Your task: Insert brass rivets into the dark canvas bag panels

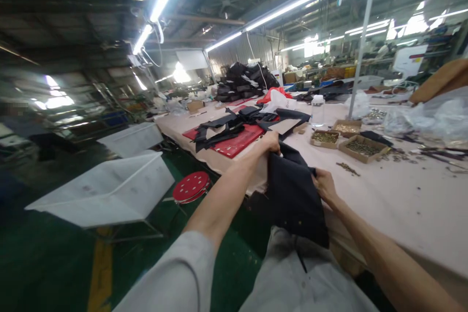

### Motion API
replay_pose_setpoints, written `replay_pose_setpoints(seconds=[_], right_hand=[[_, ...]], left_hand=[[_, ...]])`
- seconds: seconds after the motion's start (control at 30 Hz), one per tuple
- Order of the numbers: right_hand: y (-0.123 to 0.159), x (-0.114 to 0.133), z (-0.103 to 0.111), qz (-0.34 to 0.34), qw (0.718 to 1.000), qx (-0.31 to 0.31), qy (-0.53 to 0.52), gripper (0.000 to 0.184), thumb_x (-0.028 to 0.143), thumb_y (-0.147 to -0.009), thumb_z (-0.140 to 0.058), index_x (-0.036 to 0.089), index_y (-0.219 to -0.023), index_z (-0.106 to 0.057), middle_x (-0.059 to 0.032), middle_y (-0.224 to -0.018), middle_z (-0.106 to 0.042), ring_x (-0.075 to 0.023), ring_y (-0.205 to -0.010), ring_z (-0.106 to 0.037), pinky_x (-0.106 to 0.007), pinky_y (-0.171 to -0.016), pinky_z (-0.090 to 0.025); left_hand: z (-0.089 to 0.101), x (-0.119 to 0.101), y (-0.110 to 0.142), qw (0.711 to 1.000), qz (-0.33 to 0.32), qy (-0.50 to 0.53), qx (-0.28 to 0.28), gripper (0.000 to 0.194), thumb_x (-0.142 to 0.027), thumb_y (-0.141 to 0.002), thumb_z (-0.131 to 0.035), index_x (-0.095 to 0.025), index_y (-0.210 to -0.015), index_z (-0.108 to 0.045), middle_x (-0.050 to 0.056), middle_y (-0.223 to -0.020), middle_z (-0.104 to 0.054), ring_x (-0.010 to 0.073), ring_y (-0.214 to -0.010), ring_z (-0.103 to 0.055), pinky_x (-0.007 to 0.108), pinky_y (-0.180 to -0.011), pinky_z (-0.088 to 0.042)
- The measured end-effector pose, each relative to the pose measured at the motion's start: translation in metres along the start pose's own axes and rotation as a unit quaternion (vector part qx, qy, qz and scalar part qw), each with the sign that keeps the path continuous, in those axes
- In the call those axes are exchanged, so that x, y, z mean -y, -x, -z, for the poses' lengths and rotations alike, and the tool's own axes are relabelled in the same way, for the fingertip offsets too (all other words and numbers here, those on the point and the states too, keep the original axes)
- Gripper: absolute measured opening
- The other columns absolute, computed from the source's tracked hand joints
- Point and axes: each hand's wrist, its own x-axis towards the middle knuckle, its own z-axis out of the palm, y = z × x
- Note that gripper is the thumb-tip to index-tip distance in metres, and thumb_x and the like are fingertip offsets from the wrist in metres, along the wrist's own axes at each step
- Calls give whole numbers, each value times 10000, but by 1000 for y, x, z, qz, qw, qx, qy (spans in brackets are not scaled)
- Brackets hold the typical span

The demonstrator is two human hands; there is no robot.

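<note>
A black fabric piece (294,192) hangs over the table's near edge in front of my body, with small brass-coloured dots low on it. At its upper left corner my left hand (271,143) is closed on the cloth. My right hand (324,184) pinches its right edge, fingers bent round it. Just beyond lie more black cut pieces (223,126), partly on a red sheet (243,139). To the right of my hands, small metal parts fill a cardboard box (365,158), and a loose little pile of metal parts (348,169) lies on the table.
The long table (395,214) has a pale cover. A white bin (109,190) and a red stool (191,186) stand on the floor at left. A clear bottle (318,111), a metal post (362,44) and hand tools (440,155) are further back. A blurred person is at far left.
</note>
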Motion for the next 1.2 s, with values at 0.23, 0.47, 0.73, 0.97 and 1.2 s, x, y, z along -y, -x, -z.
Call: replay_pose_setpoints(seconds=[0.23,0.47,0.73,0.97,1.2], right_hand=[[-20,-51,-1,-197,968,52,147,340,349,-926,-523,114,-1047,-737,-159,-915,-734,-262,-858,-698,-273,-671,-443],[-46,-61,-7,36,985,44,163,411,283,-938,-567,260,-1343,-634,-89,-1290,-667,-222,-1114,-629,-256,-878,-455],[-112,-120,-24,-176,978,84,69,325,413,-941,-561,225,-1077,-788,-93,-1043,-784,-248,-971,-718,-231,-730,-461],[-132,-115,-33,-256,952,99,131,406,450,-975,-504,244,-1209,-764,-162,-1079,-770,-296,-1077,-714,-327,-886,-510],[-141,-106,-37,-243,953,109,145,435,507,-942,-532,262,-1241,-733,-166,-1100,-757,-331,-1084,-703,-393,-905,-513]], left_hand=[[-85,-9,-12,997,-23,-61,30,764,-482,-418,-1002,-91,-1012,-724,190,-1086,-733,340,-1056,-697,314,-884,-559],[-137,-8,-46,999,-31,-34,4,625,-584,-761,-797,-87,-1121,-681,194,-1145,-698,320,-1109,-659,356,-969,-516],[-178,-53,35,951,27,96,-292,848,-665,-811,-708,-103,-1388,-443,193,-1317,-513,330,-1231,-500,477,-1090,-409],[-243,-125,102,965,63,130,-218,1083,-594,-665,-842,-68,-1473,-348,221,-1360,-469,391,-1227,-459,544,-1061,-405],[-244,-130,75,962,101,104,-231,797,-500,-839,-696,-49,-1425,-399,227,-1311,-492,375,-1174,-482,517,-984,-426]])
